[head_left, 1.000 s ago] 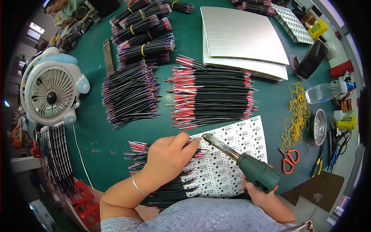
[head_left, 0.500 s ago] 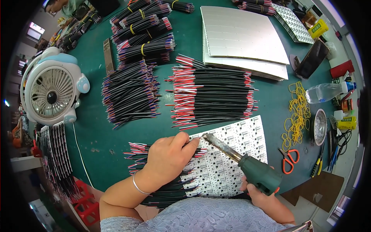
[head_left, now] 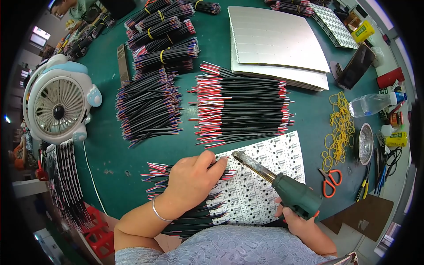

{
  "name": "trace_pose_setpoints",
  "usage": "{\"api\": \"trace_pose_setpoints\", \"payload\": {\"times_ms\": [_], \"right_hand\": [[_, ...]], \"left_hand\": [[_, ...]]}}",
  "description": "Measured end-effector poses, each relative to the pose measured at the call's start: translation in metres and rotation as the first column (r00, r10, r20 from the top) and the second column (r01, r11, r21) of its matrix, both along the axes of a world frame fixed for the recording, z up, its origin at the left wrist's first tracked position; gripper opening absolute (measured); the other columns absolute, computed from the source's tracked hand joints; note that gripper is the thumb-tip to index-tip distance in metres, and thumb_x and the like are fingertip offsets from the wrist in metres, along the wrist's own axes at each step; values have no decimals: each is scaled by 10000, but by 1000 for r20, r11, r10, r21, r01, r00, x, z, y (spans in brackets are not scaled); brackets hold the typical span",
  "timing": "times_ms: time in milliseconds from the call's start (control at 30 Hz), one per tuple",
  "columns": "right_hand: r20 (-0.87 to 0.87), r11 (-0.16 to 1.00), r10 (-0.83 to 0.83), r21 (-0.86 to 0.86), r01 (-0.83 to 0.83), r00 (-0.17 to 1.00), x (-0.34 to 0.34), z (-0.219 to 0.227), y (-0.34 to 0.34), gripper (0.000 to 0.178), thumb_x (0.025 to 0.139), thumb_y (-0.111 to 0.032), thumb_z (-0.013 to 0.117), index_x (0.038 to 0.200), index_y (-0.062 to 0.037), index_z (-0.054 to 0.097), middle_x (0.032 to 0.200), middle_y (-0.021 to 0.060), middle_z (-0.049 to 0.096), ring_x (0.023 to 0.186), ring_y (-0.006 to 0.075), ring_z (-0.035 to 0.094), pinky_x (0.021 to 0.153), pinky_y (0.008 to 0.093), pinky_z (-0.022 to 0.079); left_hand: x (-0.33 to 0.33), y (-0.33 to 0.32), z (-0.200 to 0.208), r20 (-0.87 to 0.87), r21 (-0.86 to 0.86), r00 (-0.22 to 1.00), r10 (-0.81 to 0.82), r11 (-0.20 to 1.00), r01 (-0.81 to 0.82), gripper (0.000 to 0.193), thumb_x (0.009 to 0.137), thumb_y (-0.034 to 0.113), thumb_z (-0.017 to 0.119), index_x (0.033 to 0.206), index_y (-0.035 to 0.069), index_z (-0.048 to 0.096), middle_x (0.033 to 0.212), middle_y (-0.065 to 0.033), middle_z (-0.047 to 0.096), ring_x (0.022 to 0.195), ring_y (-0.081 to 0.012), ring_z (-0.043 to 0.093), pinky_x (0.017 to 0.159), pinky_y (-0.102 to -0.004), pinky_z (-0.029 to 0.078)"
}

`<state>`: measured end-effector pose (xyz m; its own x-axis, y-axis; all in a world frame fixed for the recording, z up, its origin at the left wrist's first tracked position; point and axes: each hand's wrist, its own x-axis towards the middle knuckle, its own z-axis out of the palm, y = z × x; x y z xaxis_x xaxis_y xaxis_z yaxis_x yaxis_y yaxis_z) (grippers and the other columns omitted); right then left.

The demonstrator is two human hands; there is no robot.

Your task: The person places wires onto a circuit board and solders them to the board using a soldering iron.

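A white sheet of circuit boards [head_left: 260, 176] with small black parts lies in front of me. My left hand [head_left: 191, 179] is closed in a pinch at the sheet's upper left edge, on a wire that the fingers mostly hide. Black cables [head_left: 154, 179] with red and white ends lie under and beside this hand, several reaching onto the sheet. In my right hand [head_left: 297, 217] is a green soldering gun [head_left: 298, 196]. Its metal tip [head_left: 238, 155] is just right of my left fingertips, over the sheet; whether it touches cannot be told.
Loose black cables [head_left: 251, 106] lie beyond the sheet, with another pile [head_left: 149, 108] and banded bundles [head_left: 165, 57] leftward. Silvery panels [head_left: 274, 39] are stacked behind. A fan [head_left: 59, 108] stands left. Rubber bands [head_left: 339, 132], scissors [head_left: 330, 182], a metal bowl [head_left: 365, 143] and a bottle [head_left: 373, 105] sit right.
The soldering gun's tip has shifted slightly to the right, away from my left fingertips. My left hand stays in the same place.
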<state>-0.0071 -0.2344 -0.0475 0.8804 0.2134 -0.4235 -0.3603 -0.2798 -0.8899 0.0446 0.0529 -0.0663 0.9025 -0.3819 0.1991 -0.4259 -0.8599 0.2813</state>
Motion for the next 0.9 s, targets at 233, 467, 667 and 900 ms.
{"api": "trace_pose_setpoints", "payload": {"times_ms": [233,467,667,900], "right_hand": [[31,1000,5,-27,-4,1000,-5,-10,0,320,793,-161,711,1062,-1,642,1002,115,664,930,243,625,835,367,471],[95,987,105,-133,-92,990,-4,-9,-3,343,824,-147,685,1120,11,610,1047,131,645,886,232,643,825,356,486],[0,977,-95,189,94,995,9,10,7,348,853,-96,607,1175,28,565,882,90,663,686,168,662,695,311,516],[94,986,14,166,-29,995,2,1,-1,316,859,-89,602,1139,51,558,805,97,648,693,169,663,645,306,539]], "left_hand": [[-1,0,0,-10,-7,1000,5,1000,-5,333,668,60,676,989,141,706,793,-6,531,574,-173,536,501,-302,451],[-1,-2,1,-14,-3,1000,17,1000,-17,363,639,65,694,993,142,698,792,-9,533,582,-181,547,509,-307,459],[-1,-2,2,-25,-1,1000,19,1000,-20,374,622,66,706,989,139,695,792,-11,534,582,-184,552,512,-309,461],[1,-1,2,-41,-17,999,5,1000,-6,397,598,64,719,987,140,696,795,-12,535,583,-184,552,512,-309,461]]}}
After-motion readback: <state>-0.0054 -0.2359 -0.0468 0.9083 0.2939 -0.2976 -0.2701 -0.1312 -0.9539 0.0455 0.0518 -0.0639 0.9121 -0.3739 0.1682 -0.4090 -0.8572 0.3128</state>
